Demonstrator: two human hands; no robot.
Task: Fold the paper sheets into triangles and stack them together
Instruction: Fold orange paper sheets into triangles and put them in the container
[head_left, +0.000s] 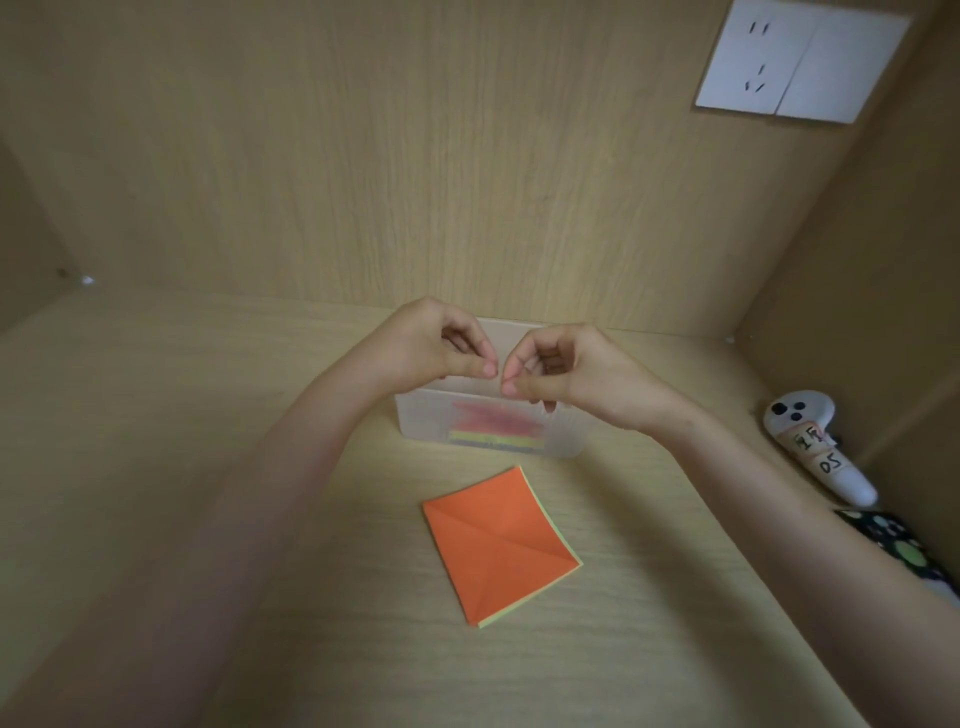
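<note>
Our left hand (431, 343) and right hand (566, 371) hover over the clear box (415, 421) of coloured sheets (493, 428), fingers (480, 368) curled, tips pinched together; on what, we cannot tell. The creased orange sheet (498, 545) lies unfolded on the worktop (208, 415); no triangles are stacked yet, we judge.

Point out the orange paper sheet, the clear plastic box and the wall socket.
orange paper sheet (501, 543), head view, centre where the creases cross.
clear plastic box (421, 423), head view, front wall, left end.
wall socket (753, 57), head view, left plate face.
</note>
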